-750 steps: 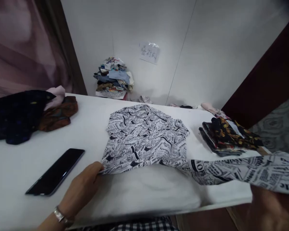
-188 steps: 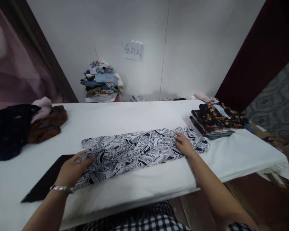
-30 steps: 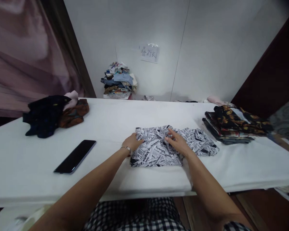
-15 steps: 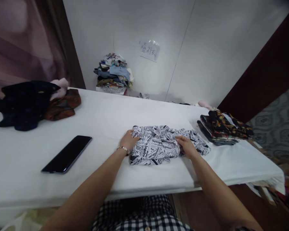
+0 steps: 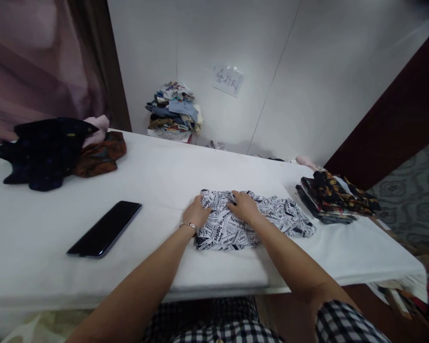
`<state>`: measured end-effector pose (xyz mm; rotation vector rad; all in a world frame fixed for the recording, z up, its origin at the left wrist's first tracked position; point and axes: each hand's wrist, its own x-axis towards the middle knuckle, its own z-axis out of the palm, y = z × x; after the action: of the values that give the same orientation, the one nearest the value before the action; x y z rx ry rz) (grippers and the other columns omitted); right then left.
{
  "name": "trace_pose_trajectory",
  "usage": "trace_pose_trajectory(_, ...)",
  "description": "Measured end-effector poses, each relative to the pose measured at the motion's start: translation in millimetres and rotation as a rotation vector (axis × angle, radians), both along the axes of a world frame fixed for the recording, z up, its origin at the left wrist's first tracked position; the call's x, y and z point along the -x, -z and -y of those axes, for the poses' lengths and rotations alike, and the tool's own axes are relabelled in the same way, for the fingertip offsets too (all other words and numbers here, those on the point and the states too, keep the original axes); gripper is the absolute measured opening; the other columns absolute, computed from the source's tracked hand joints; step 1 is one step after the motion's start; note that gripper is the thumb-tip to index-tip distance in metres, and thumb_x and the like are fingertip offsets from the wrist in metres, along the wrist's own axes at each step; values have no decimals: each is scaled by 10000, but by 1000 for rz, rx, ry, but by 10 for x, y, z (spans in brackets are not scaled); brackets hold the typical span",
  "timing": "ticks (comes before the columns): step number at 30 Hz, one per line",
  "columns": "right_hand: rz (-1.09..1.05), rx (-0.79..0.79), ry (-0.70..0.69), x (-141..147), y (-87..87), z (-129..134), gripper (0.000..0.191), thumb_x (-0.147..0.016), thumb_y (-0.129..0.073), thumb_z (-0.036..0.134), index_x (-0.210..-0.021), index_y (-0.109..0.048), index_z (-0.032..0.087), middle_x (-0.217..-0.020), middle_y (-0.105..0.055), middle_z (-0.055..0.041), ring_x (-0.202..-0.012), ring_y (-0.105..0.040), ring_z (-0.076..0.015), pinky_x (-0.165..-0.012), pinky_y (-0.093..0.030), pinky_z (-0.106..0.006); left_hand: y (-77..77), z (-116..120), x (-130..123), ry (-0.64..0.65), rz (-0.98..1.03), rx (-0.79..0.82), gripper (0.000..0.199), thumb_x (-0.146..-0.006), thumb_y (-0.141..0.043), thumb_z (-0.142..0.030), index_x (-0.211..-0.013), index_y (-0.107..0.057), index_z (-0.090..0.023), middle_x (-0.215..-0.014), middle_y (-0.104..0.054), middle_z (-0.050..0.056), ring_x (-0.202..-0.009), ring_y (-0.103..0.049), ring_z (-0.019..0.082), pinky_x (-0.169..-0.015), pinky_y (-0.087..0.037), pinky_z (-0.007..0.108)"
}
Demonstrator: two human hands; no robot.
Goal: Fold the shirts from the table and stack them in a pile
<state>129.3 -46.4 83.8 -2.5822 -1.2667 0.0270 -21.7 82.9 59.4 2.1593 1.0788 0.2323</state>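
Observation:
A black-and-white shirt with newspaper print (image 5: pixel 232 231) lies folded into a long strip on the white table, its right part narrower and looser. At the shirt's left edge, my left hand (image 5: pixel 196 213), with a bracelet at the wrist, grips the cloth, thumb on top; its other fingertips are partly hidden. My right hand (image 5: pixel 243 206) rests on the upper middle of the shirt, thumb and fingers apart on the fabric. The right forearm crosses over the shirt and hides part of it.
A black phone (image 5: pixel 105 228) lies left of the shirt. Dark and brown crumpled garments (image 5: pixel 50 152) sit at the far left. Folded clothes (image 5: pixel 338 195) are stacked at the right. Behind the white table (image 5: pixel 157 176) stands a pile of clothes (image 5: pixel 175 109), near a paper sign (image 5: pixel 229 80) on the wall.
My right hand has moved left along the shirt, from its middle right to its upper middle, and the cloth there looks flatter. My left hand keeps its place at the left edge.

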Motion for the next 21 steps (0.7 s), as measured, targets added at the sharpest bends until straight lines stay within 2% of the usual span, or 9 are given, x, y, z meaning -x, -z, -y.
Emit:
trace_pose_trajectory(3, -95, -28, 147, -258, 48, 93, 348, -867, -530, 224, -1187, -658, 173, -1068, -726, -117, -962, -672, -249, -796, -486, -306, 8, 2, 10, -4, -8, 14, 604, -846, -574, -387, -1400, -412, -208, -1298, -640, 129, -1150, -625, 291, -913, -465, 359)
trace_pose_trajectory(6, -248, -157, 297, -502, 122, 504, 435, -840, -500, 171, -1259, -613, 137, -835, -737, -72, -705, -668, -198, -668, -480, -276, 12, -5, 6, 9, -13, 0, 607, -851, -562, -385, -1407, -407, -199, -1307, -633, 134, -1164, -617, 295, -923, -462, 362)
trace_pose_trajectory(8, -239, -153, 356, -567, 146, 813, 554, -819, -523, 176, -1367, -527, 99, -769, -726, -66, -682, -658, -211, -684, -489, -305, 9, -16, -6, 16, -26, -3, 616, -851, -558, -385, -1415, -399, -197, -1295, -639, 138, -1148, -625, 299, -919, -465, 371)
trace_pose_trajectory(10, -121, -164, 358, -527, 129, 1029, 583, -830, -531, 212, -1398, -497, 82, -901, -738, -120, -826, -675, -253, -780, -502, -363, 4, -29, -21, 21, -41, 3, 624, -847, -561, -383, -1418, -396, -194, -1290, -642, 139, -1136, -630, 304, -919, -468, 380)
trace_pose_trajectory(12, -18, -259, 263, -396, 89, 1095, 524, -880, -510, 292, -1369, -536, 107, -1163, -689, -170, -1058, -640, -289, -910, -483, -419, 3, -39, -35, 24, -40, 8, 627, -843, -568, -384, -1416, -400, -189, -1314, -628, 139, -1150, -622, 309, -929, -467, 384)
trace_pose_trajectory(15, 21, -381, 27, -132, 75, 950, 542, -949, -448, 441, -1426, -493, 186, -1486, -473, -134, -1377, -419, -280, -1111, -349, -463, 14, -49, -43, 11, -15, 19, 638, -839, -581, -380, -1420, -402, -188, -1344, -610, 135, -1169, -614, 302, -948, -467, 378)
trace_pose_trajectory(16, 7, -356, -45, -52, 96, 869, 575, -956, -436, 481, -1461, -450, 207, -1541, -402, -117, -1436, -332, -274, -1155, -284, -479, 20, -54, -40, 1, 1, 23, 638, -836, -586, -369, -1420, -404, -188, -1348, -608, 133, -1171, -614, 296, -955, -466, 373)
trace_pose_trajectory(18, -66, -202, -145, 75, 165, 709, 638, -953, -439, 526, -1503, -388, 206, -1589, -309, -122, -1485, -221, -285, -1189, -182, -516, 25, -72, -25, -29, 39, 30, 630, -828, -599, -333, -1413, -418, -187, -1355, -605, 130, -1183, -609, 283, -973, -461, 361)
trace_pose_trajectory(21, -180, 20, -218, 191, 241, 543, 667, -954, -433, 547, -1502, -387, 170, -1590, -284, -167, -1489, -202, -311, -1187, -135, -551, 10, -136, 19, -80, 84, 32, 610, -810, -613, -274, -1391, -448, -181, -1352, -610, 124, -1204, -598, 266, -996, -452, 334)
